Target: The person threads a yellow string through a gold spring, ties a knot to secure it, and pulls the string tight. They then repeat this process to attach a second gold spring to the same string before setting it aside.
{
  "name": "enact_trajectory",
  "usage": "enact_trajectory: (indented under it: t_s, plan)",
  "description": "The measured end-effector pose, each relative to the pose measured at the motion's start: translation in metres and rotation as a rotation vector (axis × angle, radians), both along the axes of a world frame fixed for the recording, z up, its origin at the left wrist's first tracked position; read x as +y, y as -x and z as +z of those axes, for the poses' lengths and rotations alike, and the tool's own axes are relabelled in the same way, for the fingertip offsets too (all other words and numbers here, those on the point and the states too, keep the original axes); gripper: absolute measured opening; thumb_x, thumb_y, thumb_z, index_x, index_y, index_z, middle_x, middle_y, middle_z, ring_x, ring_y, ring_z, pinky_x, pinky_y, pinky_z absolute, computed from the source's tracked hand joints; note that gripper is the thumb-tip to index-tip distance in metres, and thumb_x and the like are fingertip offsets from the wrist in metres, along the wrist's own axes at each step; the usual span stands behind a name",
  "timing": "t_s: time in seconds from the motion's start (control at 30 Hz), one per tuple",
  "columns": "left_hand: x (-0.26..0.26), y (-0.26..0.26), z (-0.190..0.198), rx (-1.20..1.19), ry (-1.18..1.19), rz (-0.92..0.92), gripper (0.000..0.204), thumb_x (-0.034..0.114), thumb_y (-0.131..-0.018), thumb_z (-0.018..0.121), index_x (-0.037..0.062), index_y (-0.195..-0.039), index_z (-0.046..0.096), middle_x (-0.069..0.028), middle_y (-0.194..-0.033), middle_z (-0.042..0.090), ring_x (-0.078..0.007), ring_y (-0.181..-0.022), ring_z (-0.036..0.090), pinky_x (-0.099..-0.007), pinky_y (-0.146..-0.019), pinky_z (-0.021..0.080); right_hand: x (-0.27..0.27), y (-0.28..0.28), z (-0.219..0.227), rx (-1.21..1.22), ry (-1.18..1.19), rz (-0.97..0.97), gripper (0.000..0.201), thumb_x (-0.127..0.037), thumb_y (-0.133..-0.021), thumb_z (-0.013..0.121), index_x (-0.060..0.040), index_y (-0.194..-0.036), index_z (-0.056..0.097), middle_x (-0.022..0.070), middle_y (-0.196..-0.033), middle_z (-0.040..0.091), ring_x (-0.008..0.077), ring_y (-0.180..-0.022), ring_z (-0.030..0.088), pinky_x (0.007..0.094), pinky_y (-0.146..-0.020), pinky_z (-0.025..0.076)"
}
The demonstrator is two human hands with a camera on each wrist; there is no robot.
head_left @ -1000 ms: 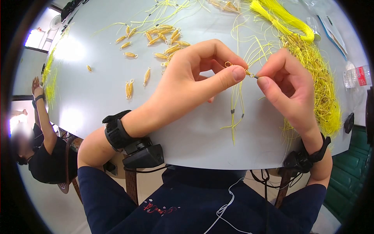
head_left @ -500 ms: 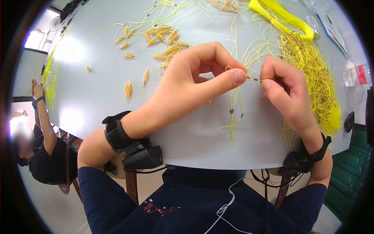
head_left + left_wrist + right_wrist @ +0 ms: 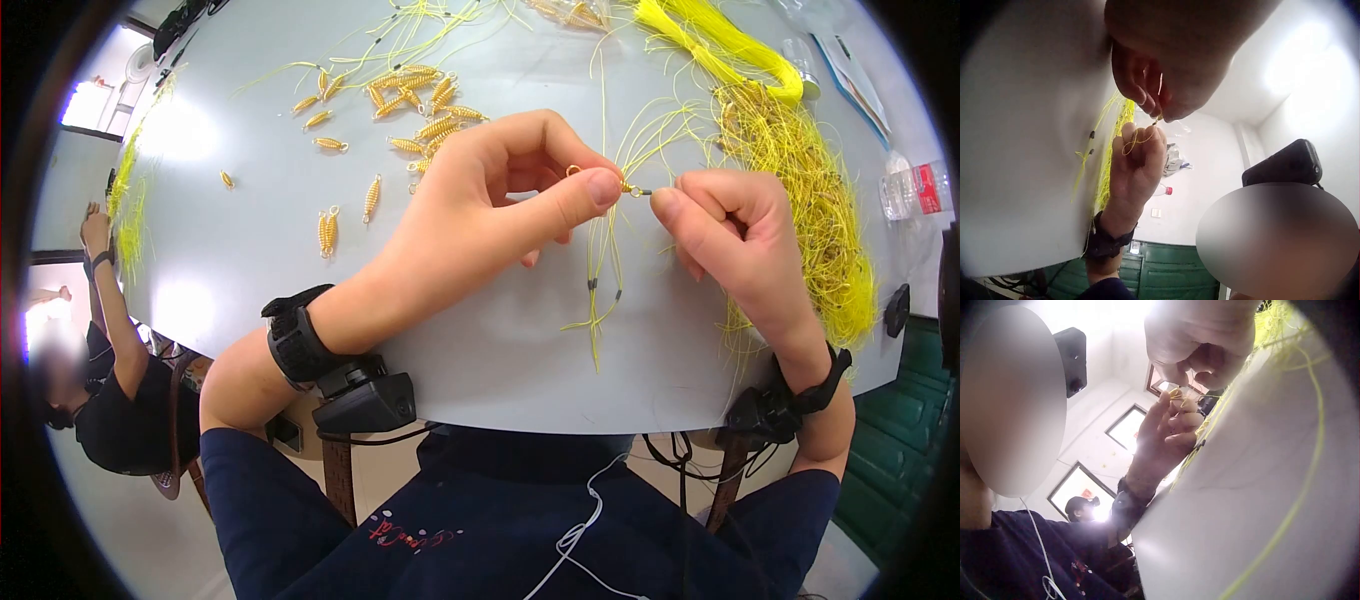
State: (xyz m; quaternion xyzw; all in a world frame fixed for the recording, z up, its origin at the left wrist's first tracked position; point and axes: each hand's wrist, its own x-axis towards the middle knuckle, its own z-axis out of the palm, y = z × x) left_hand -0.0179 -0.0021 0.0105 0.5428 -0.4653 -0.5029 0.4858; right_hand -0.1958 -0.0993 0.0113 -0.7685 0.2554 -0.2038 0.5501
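Note:
Between thumb and forefinger, my left hand (image 3: 480,205) pinches a gold coil spring (image 3: 627,186) mostly hidden by the thumb. A wire loop sticks out on its left, and a small ring on its right. A short dark sleeve (image 3: 645,193) on thin yellow line sits at that right ring. My right hand (image 3: 738,222) pinches right at the sleeve's far end, its other fingers curled in. In the left wrist view, a thin loop of line (image 3: 1127,147) shows by the right fingers (image 3: 1137,140). Below the hands lie yellow lines with dark sleeves (image 3: 592,284).
A pile of gold springs (image 3: 410,90) lies beyond my left hand, with several scattered leftward. A tangled yellow line bundle (image 3: 800,200) lies beside my right hand. A bottle (image 3: 915,190) stands at the far right. Another person (image 3: 120,400) sits at the left.
Both hands have shifted slightly left with the spring. The right hand first drew a little away, baring the dark sleeve, then came back close to it with its fingers more curled.

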Motion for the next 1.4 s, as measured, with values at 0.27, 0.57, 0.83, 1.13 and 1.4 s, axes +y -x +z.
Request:
enact_trajectory:
  t_s: [0.27,0.57,0.83,1.13,1.4]
  plan:
    - [0.000,-0.002,0.000,-0.015,0.002,0.010,0.023,0.025,-0.086,0.058,0.0020,-0.087,0.056,0.0008,-0.071,0.052,-0.0018,-0.055,0.043,-0.0151,-0.048,0.034,0.003,-0.003,0.009,-0.024,-0.135,-0.010,0.006,-0.010,-0.082,0.058,-0.0044,-0.083,0.056,-0.0124,-0.048,0.026,-0.0023,-0.044,0.021,0.0191,-0.042,0.013]
    - [0.000,-0.002,0.001,-0.013,-0.013,0.000,0.023,0.026,-0.086,0.058,0.0031,-0.086,0.056,0.0010,-0.072,0.053,-0.0021,-0.056,0.044,-0.0153,-0.049,0.035,0.002,-0.003,0.003,-0.074,-0.005,0.016,0.009,-0.005,-0.080,0.059,-0.0033,-0.089,0.059,-0.0118,-0.048,0.026,-0.0017,-0.044,0.020,0.0195,-0.042,0.013]
    - [0.000,-0.003,-0.005,-0.062,0.042,-0.089,0.023,0.025,-0.084,0.060,0.0044,-0.092,0.055,0.0016,-0.075,0.054,-0.0028,-0.063,0.048,-0.0150,-0.050,0.037,0.002,-0.002,0.002,-0.054,0.070,0.003,0.008,-0.004,-0.081,0.058,-0.0031,-0.089,0.060,-0.0106,-0.050,0.027,-0.0004,-0.046,0.021,0.0195,-0.043,0.015]
    - [-0.001,-0.003,-0.005,-0.069,0.025,-0.081,0.022,0.022,-0.083,0.062,0.0045,-0.094,0.055,0.0021,-0.077,0.055,-0.0028,-0.064,0.049,-0.0149,-0.051,0.038,0.004,-0.004,0.005,-0.043,0.030,-0.016,0.006,-0.004,-0.081,0.057,-0.0024,-0.087,0.059,-0.0105,-0.051,0.029,-0.0004,-0.047,0.023,0.0192,-0.044,0.016]
    - [-0.001,-0.002,-0.002,-0.057,-0.001,-0.068,0.020,0.020,-0.084,0.061,0.0037,-0.094,0.055,0.0018,-0.077,0.055,-0.0029,-0.063,0.049,-0.0153,-0.050,0.038,0.005,-0.003,0.007,-0.020,0.004,0.006,0.005,-0.004,-0.081,0.056,-0.0024,-0.085,0.058,-0.0101,-0.051,0.028,0.0000,-0.046,0.022,0.0194,-0.044,0.017]
